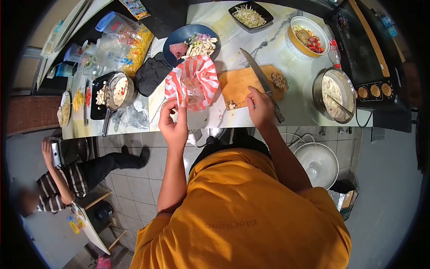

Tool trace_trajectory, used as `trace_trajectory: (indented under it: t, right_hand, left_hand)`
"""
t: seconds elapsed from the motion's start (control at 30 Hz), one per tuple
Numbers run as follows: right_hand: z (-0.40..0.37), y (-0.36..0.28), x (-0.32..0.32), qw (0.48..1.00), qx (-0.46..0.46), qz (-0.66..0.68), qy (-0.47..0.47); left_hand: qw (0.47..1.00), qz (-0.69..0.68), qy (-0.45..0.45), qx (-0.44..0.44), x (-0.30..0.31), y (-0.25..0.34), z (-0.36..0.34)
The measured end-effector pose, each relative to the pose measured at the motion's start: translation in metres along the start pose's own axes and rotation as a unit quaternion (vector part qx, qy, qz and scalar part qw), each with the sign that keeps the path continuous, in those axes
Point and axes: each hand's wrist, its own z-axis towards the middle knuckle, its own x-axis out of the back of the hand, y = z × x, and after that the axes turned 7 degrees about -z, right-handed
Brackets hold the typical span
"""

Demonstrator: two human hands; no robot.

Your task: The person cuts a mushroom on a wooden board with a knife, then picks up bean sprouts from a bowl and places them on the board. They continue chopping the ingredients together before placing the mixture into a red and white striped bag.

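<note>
My left hand (174,121) pinches the near edge of a red-and-white striped plastic bag (192,83), which lies open beside the wooden cutting board (235,85). Over the front part of the board is my right hand (260,106), its fingers curled; whether anything small is between them cannot be made out. Close to its right, a large knife (260,74) lies slanted across the board, handle toward me. Chopped brown pieces (278,80) sit at the board's right end, a few bits (231,106) at its front left. A blue plate (168,48) with meat and sliced mushrooms is behind the bag.
Right side: a pot (319,96) with creamy mixture, a white-and-yellow bowl (293,42), an oven (358,54). Back: a black dish (265,12) of sprouts. Left: a black cloth (152,74), a saucepan (131,92), a yellow-filled bag (139,49). A person (62,179) is at lower left.
</note>
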Motion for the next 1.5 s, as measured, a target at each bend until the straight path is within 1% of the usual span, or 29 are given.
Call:
trace_trajectory:
  t: [0.03, 0.1, 0.13, 0.2, 0.33, 0.37, 0.4, 0.43, 0.47, 0.53, 0.57, 0.63, 0.67, 0.77, 0.8, 0.87, 0.9, 0.97, 1.0, 1.07, 1.1, 1.17, 1.2, 1.27, 1.3, 1.37, 1.4, 1.47, 1.5]
  right_hand:
    - [0.001, -0.001, -0.001, 1.000, 0.001, 0.002, 0.002]
    - [0.000, -0.002, -0.006, 0.998, 0.035, -0.057, 0.005]
    - [0.000, -0.002, -0.008, 0.998, 0.037, -0.054, 0.006]
    - [0.001, -0.002, -0.011, 0.991, 0.065, -0.114, -0.004]
    - [0.009, -0.024, -0.006, 0.995, 0.060, -0.076, 0.029]
    - [0.015, -0.046, 0.005, 0.998, 0.040, 0.033, 0.035]
    - [0.020, -0.068, 0.016, 0.989, 0.017, 0.142, 0.038]
    - [0.025, -0.088, 0.023, 0.982, 0.021, 0.183, 0.041]
    - [0.031, -0.106, 0.027, 0.982, 0.023, 0.185, 0.038]
    - [0.043, -0.133, 0.029, 0.966, 0.074, 0.247, 0.017]
    - [0.050, -0.137, 0.018, 0.966, 0.076, 0.246, 0.019]
    - [0.064, -0.138, -0.007, 0.978, 0.161, 0.128, 0.042]
    - [0.064, -0.138, -0.014, 0.977, 0.165, 0.127, 0.045]
    - [0.069, -0.141, -0.029, 0.980, 0.188, 0.044, 0.053]
    - [0.070, -0.141, -0.033, 0.978, 0.195, 0.043, 0.057]
    - [0.071, -0.142, -0.034, 0.987, 0.153, 0.039, 0.012]
    - [0.072, -0.141, -0.033, 0.987, 0.158, 0.037, 0.016]
    - [0.076, -0.142, -0.030, 0.990, 0.139, 0.004, -0.032]
    - [0.078, -0.144, -0.031, 0.989, 0.143, 0.002, -0.028]
    - [0.082, -0.148, -0.029, 0.985, 0.166, -0.005, 0.050]
    - [0.083, -0.150, -0.029, 0.984, 0.168, -0.006, 0.053]
    - [0.084, -0.156, -0.026, 0.991, 0.135, 0.006, 0.000]
    - [0.085, -0.156, -0.028, 0.991, 0.134, 0.004, 0.001]
    - [0.086, -0.155, -0.031, 0.978, 0.192, -0.043, 0.066]
    - [0.086, -0.154, -0.032, 0.979, 0.190, -0.044, 0.066]
    - [0.089, -0.157, -0.029, 0.991, 0.109, -0.056, -0.048]
    - [0.092, -0.154, -0.029, 0.991, 0.107, -0.057, -0.050]
    - [0.098, -0.151, -0.025, 0.968, 0.231, -0.047, 0.091]
    - [0.099, -0.152, -0.021, 0.991, 0.123, -0.049, -0.026]
  left_hand:
    - [1.000, -0.004, 0.003, 0.008, 0.000, 0.000, 0.001]
    - [1.000, 0.005, -0.001, 0.006, 0.003, -0.003, 0.002]
    - [1.000, 0.013, -0.007, 0.006, 0.005, -0.003, 0.002]
    - [1.000, 0.019, -0.002, 0.002, 0.005, -0.002, 0.001]
    - [1.000, 0.029, -0.002, -0.012, 0.009, 0.001, 0.001]
    - [0.999, 0.035, 0.001, -0.007, 0.010, 0.003, 0.000]
    - [0.999, 0.041, 0.005, -0.002, 0.012, 0.004, -0.001]
    - [0.999, 0.038, 0.010, 0.007, 0.014, 0.000, -0.003]
    - [0.999, 0.039, 0.012, 0.008, 0.016, 0.001, -0.004]
    - [0.999, 0.034, 0.007, 0.011, 0.016, 0.000, -0.003]
    - [0.999, 0.032, 0.007, 0.009, 0.015, 0.000, -0.003]
    - [1.000, 0.025, 0.015, 0.011, 0.014, 0.001, -0.003]
    - [1.000, 0.023, 0.016, 0.007, 0.014, 0.001, -0.003]
    - [0.999, 0.035, -0.001, -0.003, 0.016, 0.006, -0.002]
    - [1.000, 0.030, 0.004, -0.003, 0.016, 0.006, -0.002]
    - [1.000, 0.022, 0.006, -0.001, 0.016, 0.007, -0.003]
    - [1.000, 0.025, 0.010, -0.003, 0.015, 0.007, -0.003]
    - [1.000, 0.018, 0.010, -0.009, 0.015, 0.009, -0.002]
    - [1.000, 0.015, 0.007, -0.008, 0.015, 0.010, -0.002]
    - [1.000, 0.015, 0.005, -0.018, 0.015, 0.011, 0.001]
    - [1.000, 0.011, 0.005, -0.018, 0.015, 0.012, 0.002]
    - [1.000, 0.017, -0.005, -0.017, 0.017, 0.014, 0.005]
    - [1.000, 0.015, -0.007, -0.017, 0.018, 0.015, 0.007]
    - [0.999, 0.012, -0.019, -0.026, 0.017, 0.017, 0.013]
    - [0.999, 0.011, -0.021, -0.025, 0.017, 0.017, 0.016]
    - [0.998, 0.003, -0.042, -0.035, 0.017, 0.017, 0.025]
    - [0.999, 0.003, -0.043, -0.032, 0.016, 0.017, 0.031]
    - [0.996, 0.025, -0.068, -0.054, 0.014, 0.019, 0.047]
    - [0.996, 0.011, -0.074, -0.043, 0.013, 0.020, 0.054]
